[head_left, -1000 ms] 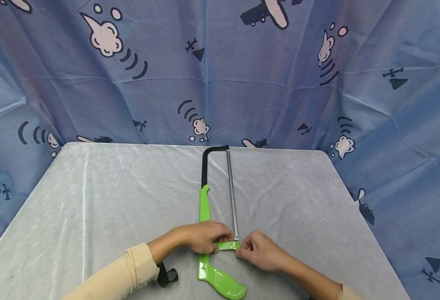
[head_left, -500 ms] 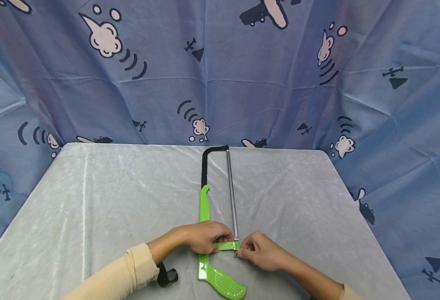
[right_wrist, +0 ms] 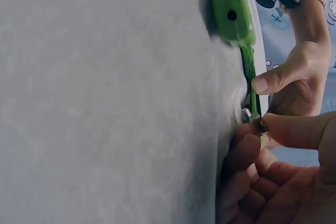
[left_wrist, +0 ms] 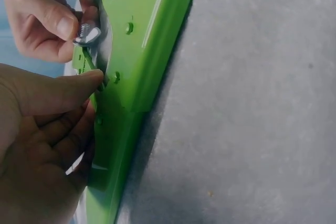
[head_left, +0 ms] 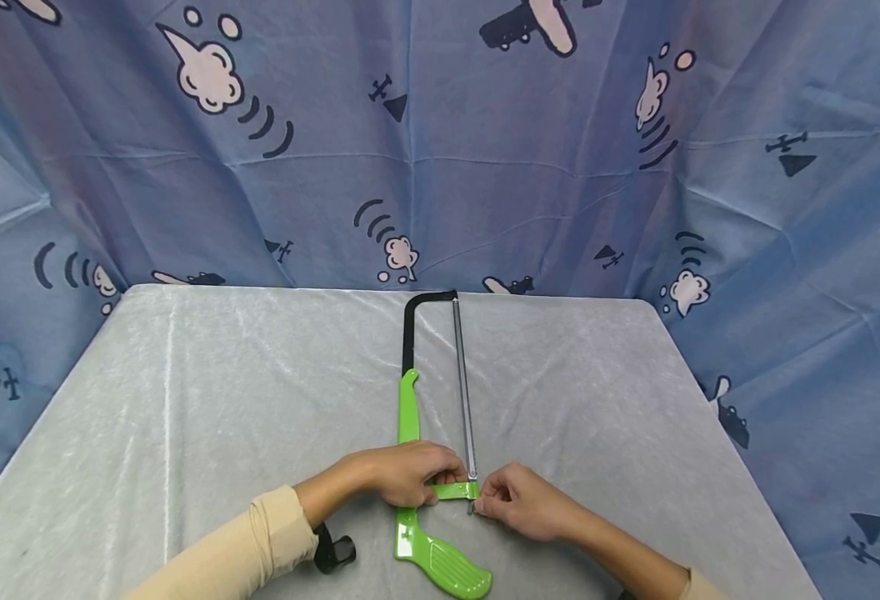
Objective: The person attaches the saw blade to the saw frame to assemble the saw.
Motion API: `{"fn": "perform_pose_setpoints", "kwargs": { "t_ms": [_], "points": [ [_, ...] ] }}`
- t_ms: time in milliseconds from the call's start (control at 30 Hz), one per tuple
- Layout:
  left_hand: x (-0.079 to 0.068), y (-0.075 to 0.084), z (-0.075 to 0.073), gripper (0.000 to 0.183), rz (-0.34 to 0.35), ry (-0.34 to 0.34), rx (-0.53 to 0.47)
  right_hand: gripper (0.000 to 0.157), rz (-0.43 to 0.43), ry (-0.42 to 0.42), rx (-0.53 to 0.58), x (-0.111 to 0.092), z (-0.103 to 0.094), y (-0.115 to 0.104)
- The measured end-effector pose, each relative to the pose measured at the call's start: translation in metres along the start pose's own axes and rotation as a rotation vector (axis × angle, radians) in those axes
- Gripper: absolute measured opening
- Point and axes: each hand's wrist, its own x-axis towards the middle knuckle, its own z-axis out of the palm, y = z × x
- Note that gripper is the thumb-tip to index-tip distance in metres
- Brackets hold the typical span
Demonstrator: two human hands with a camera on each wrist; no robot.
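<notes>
A hacksaw with a green body and black front frame lies on the table, its grip toward me. Along its right side runs the silver blade. My left hand holds the short green cross arm between thumb and fingers. At that arm's right end, my right hand pinches a small metal part. The left wrist view shows a metal wing nut on a threaded bolt, against the right thumb. Fingers partly hide the nut in the right wrist view.
A pale grey velvety cloth covers the table. Behind it hangs a blue curtain printed with planes and clouds. A black wrist-worn device sits under the left forearm.
The right fingertips have shifted slightly, and a bit of metal now shows below the cross arm. The left hand and the hacksaw stay in place.
</notes>
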Motion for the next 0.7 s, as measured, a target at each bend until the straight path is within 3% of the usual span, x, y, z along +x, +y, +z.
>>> {"fn": "perform_pose_setpoints", "kwargs": {
  "t_ms": [267,433,500,600,700],
  "points": [
    [0.001,0.0,0.003,0.036,0.013,0.031,-0.009,0.024,-0.021,-0.07,-0.07,0.004,-0.013,0.001],
    [-0.005,0.004,-0.007,0.034,-0.021,0.123,0.004,0.018,-0.04,-0.109,-0.14,0.008,-0.03,-0.002],
    [-0.008,0.001,-0.012,0.033,-0.052,0.194,0.012,0.017,-0.045,-0.05,-0.22,0.01,-0.038,-0.005],
    [-0.014,-0.008,-0.022,0.031,-0.102,0.346,0.065,0.022,-0.066,0.112,-0.38,0.013,-0.049,-0.006],
    [-0.02,-0.025,-0.031,0.032,-0.138,0.544,0.251,0.037,-0.082,0.265,-0.554,0.016,-0.06,-0.005]
  ]
}}
